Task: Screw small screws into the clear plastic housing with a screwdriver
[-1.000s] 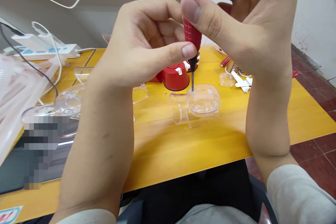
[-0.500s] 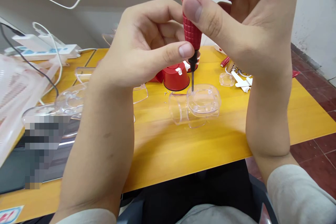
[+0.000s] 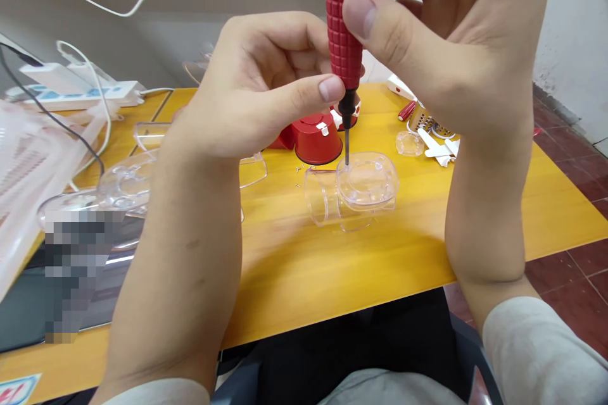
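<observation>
The right hand [image 3: 427,31] clamps a red-handled precision screwdriver [image 3: 341,31] upright between thumb and fingers, and the left hand [image 3: 247,88] closes on its lower handle. The tip touches a clear plastic housing [image 3: 367,182] on the yellow table [image 3: 294,272], just before an upturned red cup [image 3: 317,139].

A hand has room to pass over the yellow table [image 3: 294,278] in front of the see-through case [image 3: 365,183]. Above the case, the left hand [image 3: 251,82], the right hand [image 3: 441,31] and the screwdriver [image 3: 342,31] block the way down. The red cup [image 3: 317,142] stands just behind the case. To the left, see-through parts [image 3: 127,182] are in the way. To the right, small white parts [image 3: 437,149] lie near the far edge.
</observation>
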`<state>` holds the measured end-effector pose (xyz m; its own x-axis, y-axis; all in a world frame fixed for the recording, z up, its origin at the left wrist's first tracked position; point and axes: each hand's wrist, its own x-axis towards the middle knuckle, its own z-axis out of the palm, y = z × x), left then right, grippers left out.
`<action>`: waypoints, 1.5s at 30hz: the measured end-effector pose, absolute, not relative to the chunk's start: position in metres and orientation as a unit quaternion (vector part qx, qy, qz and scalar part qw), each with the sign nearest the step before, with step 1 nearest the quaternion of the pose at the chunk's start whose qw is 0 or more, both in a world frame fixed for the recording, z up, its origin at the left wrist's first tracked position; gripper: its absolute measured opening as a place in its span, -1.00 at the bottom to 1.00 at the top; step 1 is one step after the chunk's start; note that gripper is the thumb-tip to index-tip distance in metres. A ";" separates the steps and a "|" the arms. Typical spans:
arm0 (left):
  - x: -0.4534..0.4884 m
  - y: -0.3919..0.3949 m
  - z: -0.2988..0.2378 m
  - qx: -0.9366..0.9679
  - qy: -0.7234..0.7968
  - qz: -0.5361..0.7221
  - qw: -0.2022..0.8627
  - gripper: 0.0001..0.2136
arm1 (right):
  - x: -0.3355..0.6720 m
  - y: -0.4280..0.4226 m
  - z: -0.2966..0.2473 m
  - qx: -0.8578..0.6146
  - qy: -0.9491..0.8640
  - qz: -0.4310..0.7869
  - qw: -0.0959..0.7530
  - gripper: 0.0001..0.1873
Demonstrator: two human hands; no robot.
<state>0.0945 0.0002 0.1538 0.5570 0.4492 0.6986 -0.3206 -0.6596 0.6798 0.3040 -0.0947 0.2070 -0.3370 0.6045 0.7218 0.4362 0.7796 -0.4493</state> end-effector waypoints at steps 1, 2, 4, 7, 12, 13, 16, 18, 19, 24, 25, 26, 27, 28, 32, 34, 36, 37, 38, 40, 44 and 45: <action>0.095 0.000 0.154 0.782 0.043 0.469 0.408 -0.73 | 0.304 -0.094 0.207 -0.325 -0.815 0.081 0.474 -0.51; 0.095 0.000 0.154 0.783 0.045 0.468 0.407 -0.73 | 0.305 -0.094 0.207 -0.332 -0.813 0.076 0.472 -0.50; 0.095 -0.001 0.154 0.783 0.046 0.465 0.410 -0.72 | 0.307 -0.092 0.206 -0.345 -0.809 0.071 0.471 -0.48; 0.094 -0.001 0.155 0.785 0.047 0.461 0.412 -0.73 | 0.311 -0.090 0.203 -0.340 -0.815 0.050 0.467 -0.45; 0.092 0.003 0.151 0.792 0.056 0.462 0.396 -0.70 | 0.311 -0.089 0.203 -0.323 -0.816 0.072 0.474 -0.49; 0.092 0.003 0.151 0.791 0.057 0.463 0.397 -0.70 | 0.311 -0.089 0.203 -0.308 -0.820 0.093 0.474 -0.49; 0.093 0.003 0.150 0.789 0.051 0.457 0.409 -0.69 | 0.309 -0.088 0.204 -0.262 -0.836 0.118 0.468 -0.49; 0.093 0.001 0.152 0.789 0.047 0.450 0.415 -0.63 | 0.308 -0.089 0.204 -0.277 -0.837 0.091 0.464 -0.50; 0.093 0.000 0.154 0.792 0.050 0.445 0.415 -0.59 | 0.308 -0.090 0.204 -0.288 -0.837 0.078 0.460 -0.48; 0.093 -0.006 0.157 0.806 0.067 0.417 0.416 -0.47 | 0.307 -0.094 0.201 -0.308 -0.826 0.071 0.467 -0.32; 0.093 -0.006 0.157 0.802 0.065 0.418 0.421 -0.48 | 0.307 -0.094 0.200 -0.313 -0.822 0.064 0.471 -0.36; 0.093 -0.005 0.156 0.797 0.062 0.421 0.428 -0.52 | 0.308 -0.094 0.200 -0.313 -0.823 0.053 0.472 -0.40; 0.093 -0.004 0.155 0.793 0.057 0.422 0.435 -0.56 | 0.309 -0.093 0.200 -0.306 -0.827 0.043 0.470 -0.43; 0.093 -0.002 0.154 0.791 0.051 0.421 0.441 -0.60 | 0.311 -0.092 0.200 -0.297 -0.833 0.035 0.465 -0.45; 0.092 0.000 0.152 0.783 0.039 0.426 0.452 -0.61 | 0.315 -0.091 0.201 -0.294 -0.841 0.021 0.454 -0.44; 0.092 -0.002 0.152 0.781 0.059 0.427 0.453 -0.58 | 0.313 -0.092 0.203 -0.320 -0.836 0.021 0.445 -0.45; 0.092 -0.003 0.154 0.787 0.073 0.412 0.453 -0.58 | 0.310 -0.094 0.205 -0.339 -0.830 0.028 0.442 -0.47; 0.092 -0.003 0.154 0.789 0.069 0.407 0.455 -0.57 | 0.309 -0.095 0.205 -0.344 -0.826 0.033 0.444 -0.46; 0.092 -0.003 0.155 0.791 0.065 0.400 0.458 -0.58 | 0.308 -0.095 0.206 -0.347 -0.825 0.038 0.444 -0.45; 0.091 -0.001 0.155 0.794 0.056 0.388 0.465 -0.60 | 0.308 -0.093 0.205 -0.347 -0.823 0.037 0.447 -0.42; 0.089 0.001 0.156 0.792 0.053 0.379 0.475 -0.65 | 0.312 -0.090 0.200 -0.303 -0.839 0.011 0.451 -0.40; 0.088 0.001 0.156 0.791 0.052 0.381 0.475 -0.65 | 0.313 -0.089 0.199 -0.292 -0.842 0.010 0.454 -0.41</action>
<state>0.0884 0.0009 0.1564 0.7039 0.4442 0.5543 -0.2805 -0.5432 0.7914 0.3132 -0.0894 0.1987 -0.4184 0.5001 0.7582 0.4822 0.8297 -0.2812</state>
